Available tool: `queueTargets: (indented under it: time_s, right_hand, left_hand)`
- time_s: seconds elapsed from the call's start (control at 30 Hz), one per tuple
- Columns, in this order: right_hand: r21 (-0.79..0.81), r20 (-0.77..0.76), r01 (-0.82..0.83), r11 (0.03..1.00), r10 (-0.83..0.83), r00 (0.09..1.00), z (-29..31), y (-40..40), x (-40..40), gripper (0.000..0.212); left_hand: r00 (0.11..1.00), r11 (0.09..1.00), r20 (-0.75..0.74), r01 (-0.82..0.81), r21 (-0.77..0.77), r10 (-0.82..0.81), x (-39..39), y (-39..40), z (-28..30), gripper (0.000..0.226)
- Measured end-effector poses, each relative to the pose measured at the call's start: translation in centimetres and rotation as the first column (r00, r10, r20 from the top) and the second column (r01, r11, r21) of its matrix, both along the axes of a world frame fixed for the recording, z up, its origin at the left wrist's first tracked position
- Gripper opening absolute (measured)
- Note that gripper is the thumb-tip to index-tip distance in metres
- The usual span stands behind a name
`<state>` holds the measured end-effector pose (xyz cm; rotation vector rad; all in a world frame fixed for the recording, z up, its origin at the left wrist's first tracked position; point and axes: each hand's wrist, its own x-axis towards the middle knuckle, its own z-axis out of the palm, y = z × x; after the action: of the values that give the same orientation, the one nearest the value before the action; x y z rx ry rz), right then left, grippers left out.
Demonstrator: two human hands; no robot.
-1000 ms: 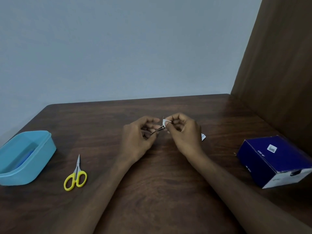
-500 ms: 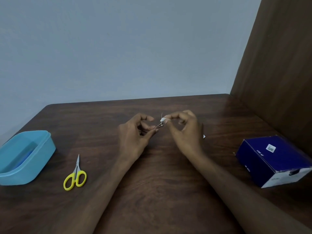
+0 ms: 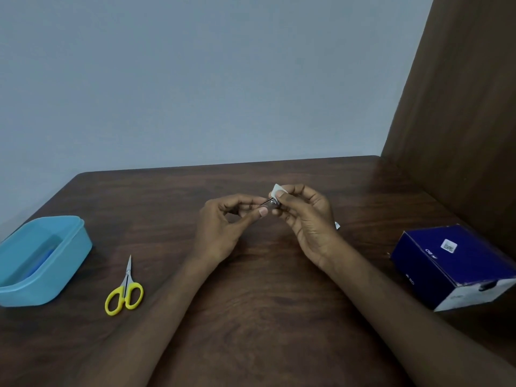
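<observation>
Two hands meet above the middle of the dark wooden table [image 3: 251,325]. The left hand [image 3: 220,227] pinches one thin metal pin [image 3: 266,203] between thumb and forefinger. The right hand [image 3: 307,219] pinches one small white tab [image 3: 277,189], touching the pin's tip. Also on the table, well apart: one pair of yellow-handled scissors [image 3: 125,291], one light-blue plastic tub [image 3: 69,252] and one dark-blue cardboard box [image 3: 452,263].

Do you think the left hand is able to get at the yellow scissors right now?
Probably yes: only bare table lies between the left hand and the yellow scissors. It pinches a thin metal piece, though, so it must release that first.
</observation>
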<state>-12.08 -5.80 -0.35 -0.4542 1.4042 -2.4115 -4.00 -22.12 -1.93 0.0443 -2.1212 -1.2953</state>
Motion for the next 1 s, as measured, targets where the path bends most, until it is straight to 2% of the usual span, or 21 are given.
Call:
queueTargets:
  time_s: [0.13, 0.2, 0.27, 0.33, 0.4, 0.57, 0.67, 0.77, 0.87, 1.0]
  right_hand:
    - [0.081, -0.084, 0.152, 0.985, -0.146, 0.986, -0.5, -0.2, -0.2, 0.017]
    - [0.129, -0.16, 0.205, 0.97, -0.184, 0.97, -0.9, -0.3, -0.3, 0.023]
    - [0.144, -0.219, 0.236, 0.961, -0.201, 0.955, -1.1, -0.4, -0.1, 0.025]
    - [0.16, -0.265, 0.245, 0.956, -0.198, 0.944, -1.1, -0.6, 0.1, 0.019]
    - [0.169, -0.282, 0.247, 0.954, -0.193, 0.94, -1.2, -0.7, 0.2, 0.012]
    - [0.091, -0.15, 0.348, 0.933, -0.333, 0.931, -1.1, -0.5, -0.3, 0.011]
    - [0.142, -0.106, 0.415, 0.899, -0.403, 0.909, -1.4, -0.2, -1.0, 0.001]
    - [0.239, -0.033, 0.254, 0.937, -0.253, 0.967, -1.1, -0.3, -0.5, 0.006]
    - [0.16, 0.101, 0.044, 0.986, -0.061, 0.993, -0.3, -0.5, 0.5, 0.012]
    - [0.024, 0.205, 0.065, 0.998, -0.068, 0.976, 0.1, -0.1, 0.0, 0.011]
  left_hand:
    - [0.999, 0.996, 0.019, -0.028, -0.089, 0.03, 0.2, 0.3, 0.0, 0.014]
    - [0.991, 0.96, -0.029, -0.136, -0.246, 0.133, 0.5, 0.5, 0.0, 0.019]
    - [0.966, 0.879, -0.121, -0.258, -0.402, 0.228, 0.8, 0.8, -0.1, 0.022]
    - [0.95, 0.834, -0.179, -0.31, -0.456, 0.255, 0.9, 0.9, -0.2, 0.019]
    - [0.946, 0.829, -0.193, -0.323, -0.457, 0.261, 0.9, 0.9, -0.2, 0.017]
    - [0.944, 0.844, -0.179, -0.328, -0.425, 0.277, 0.7, 0.9, -0.3, 0.017]
    - [0.931, 0.851, -0.15, -0.365, -0.379, 0.333, 0.7, 0.7, -0.1, 0.019]
    - [0.928, 0.86, -0.139, -0.373, -0.348, 0.346, 0.8, 0.8, 0.0, 0.02]
    - [0.922, 0.841, -0.12, -0.384, -0.38, 0.367, 1.0, 1.0, 0.2, 0.02]
    - [0.912, 0.821, -0.081, -0.397, -0.41, 0.401, 0.7, 0.8, 0.0, 0.02]
